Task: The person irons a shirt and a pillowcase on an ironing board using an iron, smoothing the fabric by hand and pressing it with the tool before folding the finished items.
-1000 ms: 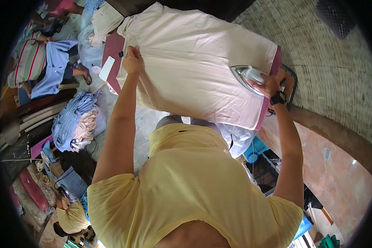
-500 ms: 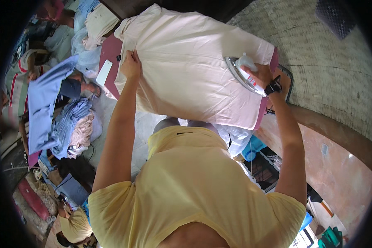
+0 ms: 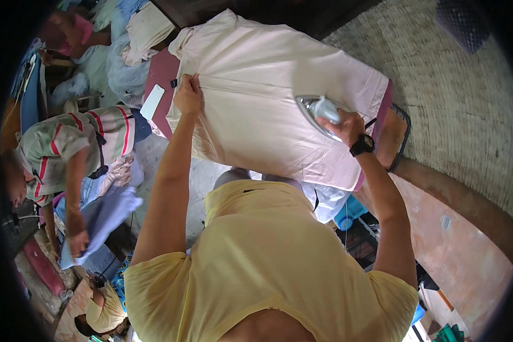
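Two hands work the pale pink shirt (image 3: 268, 97) spread over the maroon surface (image 3: 161, 77). Since a moment ago, our iron (image 3: 319, 111) has slid inward from the shirt's right edge toward its middle. Our right hand (image 3: 345, 124) has its fingers wrapped tight around the iron's handle; our left hand (image 3: 187, 97) pinches the shirt's left edge, fingers closed on cloth.
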Tool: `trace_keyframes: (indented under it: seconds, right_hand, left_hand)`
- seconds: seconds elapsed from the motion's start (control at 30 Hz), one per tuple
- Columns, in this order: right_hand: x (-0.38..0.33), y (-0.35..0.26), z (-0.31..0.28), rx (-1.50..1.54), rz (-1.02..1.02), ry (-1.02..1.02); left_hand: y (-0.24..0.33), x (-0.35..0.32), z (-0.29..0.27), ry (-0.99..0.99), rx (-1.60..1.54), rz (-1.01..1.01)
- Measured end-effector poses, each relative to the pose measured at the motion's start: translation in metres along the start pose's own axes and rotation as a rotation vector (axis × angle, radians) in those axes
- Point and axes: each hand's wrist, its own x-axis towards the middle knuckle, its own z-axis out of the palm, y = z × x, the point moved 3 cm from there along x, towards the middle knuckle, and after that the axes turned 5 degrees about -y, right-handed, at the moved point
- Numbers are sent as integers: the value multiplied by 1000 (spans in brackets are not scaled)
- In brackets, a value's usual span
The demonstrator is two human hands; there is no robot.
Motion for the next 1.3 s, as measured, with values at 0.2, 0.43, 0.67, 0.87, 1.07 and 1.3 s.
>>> trace_keyframes:
  seconds: [0.2, 0.43, 0.67, 0.87, 1.07, 1.3]
  right_hand:
    - [16, -7, 11, 29, -84, 89]
    - [43, -49, 10, 99, -148, 103]
    - [99, -115, 31, 158, -176, -11]
    - [122, -152, 42, 157, -38, -123]
    - [49, -32, 21, -22, 55, -262]
    - [-40, 76, -14, -13, 282, -150]
  left_hand:
    - [-1, 2, 6, 39, -28, -17]
    - [-4, 2, 8, 59, -57, -23]
    - [3, 0, 6, 24, -86, -113]
    - [4, 4, 7, 12, 1, -41]
    - [-3, 3, 9, 16, -20, -28]
    - [1, 2, 6, -8, -23, -55]
